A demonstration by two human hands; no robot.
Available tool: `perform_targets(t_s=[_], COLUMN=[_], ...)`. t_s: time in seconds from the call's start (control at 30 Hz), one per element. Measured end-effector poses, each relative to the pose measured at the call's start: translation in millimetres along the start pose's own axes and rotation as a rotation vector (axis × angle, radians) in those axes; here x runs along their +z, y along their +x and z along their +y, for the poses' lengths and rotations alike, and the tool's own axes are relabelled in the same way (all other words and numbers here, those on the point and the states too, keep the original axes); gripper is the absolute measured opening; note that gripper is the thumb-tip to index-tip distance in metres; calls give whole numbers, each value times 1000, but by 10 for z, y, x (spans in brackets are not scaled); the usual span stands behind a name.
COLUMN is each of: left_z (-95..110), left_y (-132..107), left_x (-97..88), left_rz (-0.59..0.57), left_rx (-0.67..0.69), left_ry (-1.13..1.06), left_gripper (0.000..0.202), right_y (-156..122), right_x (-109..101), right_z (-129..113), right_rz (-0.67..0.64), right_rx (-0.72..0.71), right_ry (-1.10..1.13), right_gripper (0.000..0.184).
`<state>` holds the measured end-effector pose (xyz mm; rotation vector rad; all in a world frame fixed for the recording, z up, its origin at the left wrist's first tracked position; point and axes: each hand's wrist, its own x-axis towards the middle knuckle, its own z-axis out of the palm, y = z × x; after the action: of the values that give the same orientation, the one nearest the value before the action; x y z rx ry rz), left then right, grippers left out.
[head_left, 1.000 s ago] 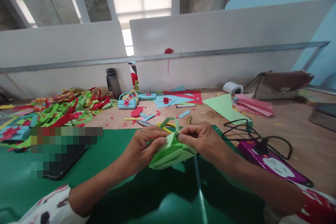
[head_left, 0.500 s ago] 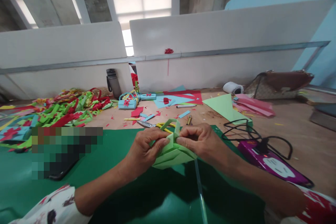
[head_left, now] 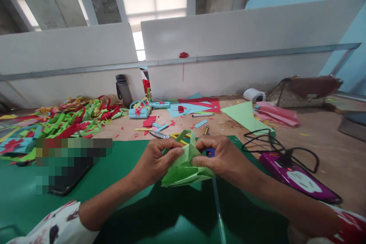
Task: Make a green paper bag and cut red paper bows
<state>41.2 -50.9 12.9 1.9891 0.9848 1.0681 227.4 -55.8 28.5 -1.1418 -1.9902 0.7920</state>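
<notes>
Between my two hands is a light green folded paper bag (head_left: 187, 173) with a paper loop handle at its top. My left hand (head_left: 161, 160) pinches its left upper edge, thumb in front. On the other side my right hand (head_left: 215, 156) pinches the right upper edge; its fingertips are partly behind the paper. Just beyond the bag lie yellow-handled pliers (head_left: 160, 135), their handles partly covered by the paper loop. A clear glue stick (head_left: 219, 209) points toward me below my right hand. Something blue (head_left: 210, 152) shows behind my right fingers.
A green mat (head_left: 126, 206) covers the near table. At left are a phone (head_left: 68, 181), partly blurred out, and a heap of paper strips (head_left: 77, 116). A purple power strip (head_left: 297, 179) with a black cable lies right. Behind stand small blue paper bags (head_left: 138, 112) and a bottle (head_left: 122, 90).
The bag's upper edges have been drawn further apart and its front now bulges lower and to the left. My right fingers have shifted slightly, and the blue thing behind them now shows.
</notes>
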Motion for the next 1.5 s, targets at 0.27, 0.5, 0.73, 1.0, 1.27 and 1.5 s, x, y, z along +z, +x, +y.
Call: perform_targets(t_s=[0.27,0.5,0.73,1.0,1.27,1.5], left_z=[31,38,58,92,93,65], left_y=[-10,-32,-32,-46,-64,-72], left_x=[52,76,90,105,102,141], left_rz=[83,118,143,160,169,245], left_rx=[111,208,312,304,280,423], left_ry=[129,226,284,304,331,470], left_gripper=[18,17,13,13,15,13], right_y=[-2,-31,-78,-90,-101,-86], right_x=[3,-32,-59,5,30,40], right_z=[-5,-18,-103,7,22,-44], right_rz=[-24,-11,176,237,222,219], right_rx=[25,7,-142,-288,-333,-165], right_ry=[-18,-96,-155,-129,-136,-94], right_gripper=[15,15,12,17,12,5])
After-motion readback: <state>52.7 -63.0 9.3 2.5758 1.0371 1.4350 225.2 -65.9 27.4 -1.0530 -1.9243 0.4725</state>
